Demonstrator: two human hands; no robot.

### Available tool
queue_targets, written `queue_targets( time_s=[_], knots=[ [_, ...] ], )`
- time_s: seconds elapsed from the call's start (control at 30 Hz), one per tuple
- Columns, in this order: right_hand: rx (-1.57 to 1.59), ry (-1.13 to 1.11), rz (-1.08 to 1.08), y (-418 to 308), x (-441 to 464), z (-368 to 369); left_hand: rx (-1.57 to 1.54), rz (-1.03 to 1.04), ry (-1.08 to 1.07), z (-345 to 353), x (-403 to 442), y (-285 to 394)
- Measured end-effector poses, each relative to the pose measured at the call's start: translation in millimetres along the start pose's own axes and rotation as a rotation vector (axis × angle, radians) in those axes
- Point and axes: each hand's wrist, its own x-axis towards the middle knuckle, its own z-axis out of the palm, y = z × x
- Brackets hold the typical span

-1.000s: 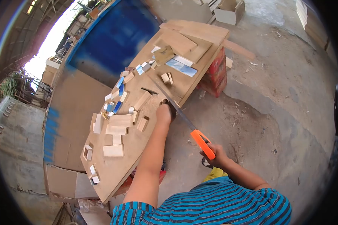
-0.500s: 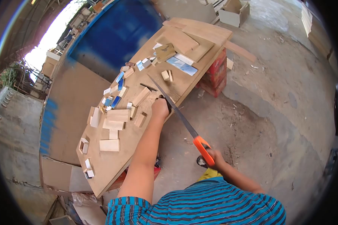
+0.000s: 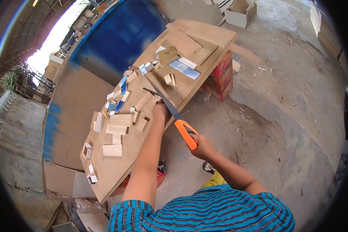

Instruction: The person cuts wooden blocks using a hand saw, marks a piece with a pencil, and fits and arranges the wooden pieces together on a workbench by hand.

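My right hand (image 3: pixel 202 146) is wrapped around the orange handle of a hand saw (image 3: pixel 170 107). Its long dark blade slants up and left across the table edge. Close beside the blade, my left hand (image 3: pixel 161 112) presses down at the edge with curled fingers. What lies under those fingers is mostly hidden by the saw and the hand. A thin dark tool (image 3: pixel 150 91) rests just beyond the left hand. To its left lies a wooden strip (image 3: pixel 144 100), and a small wooden block (image 3: pixel 143 124) is nearer to me.
The wooden table (image 3: pixel 116 170) bears several cut blocks and blue-painted pieces along its far side. Flat boards (image 3: pixel 183 42) lie at its right end. Red crates (image 3: pixel 222 79) stand under the tabletop. A blue-painted panel (image 3: pixel 118 34) rises behind, and bare concrete floor (image 3: pixel 259 116) lies right.
My right hand has moved up and left, pushing the saw forward, so its blade reaches farther over the table. My left hand stays at the edge, shifted slightly left in view.
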Motion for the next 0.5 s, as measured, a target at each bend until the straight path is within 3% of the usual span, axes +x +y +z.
queue_targets(
  time_s=[0.13, 0.2, 0.33, 0.43, 0.5],
  knots=[
    [0.036, -0.077, 0.046, 18, -33, -10, 0.009, -0.068, -0.086, 0, 6, -7],
    [-0.055, -0.045, -0.048, 28, -77, -20, 0.109, -0.070, -0.097, -5, 5, -5],
    [-0.017, -0.101, 0.055, 33, -105, -33, 0.156, -0.037, -0.072, -7, 3, -2],
    [0.043, -0.036, 0.013, 22, -63, -22, -0.101, -0.089, -0.081, 18, 8, -23],
    [0.094, 0.000, 0.014, 18, -5, -10, -0.461, 0.079, -0.049, 70, 18, -62]
  ],
)
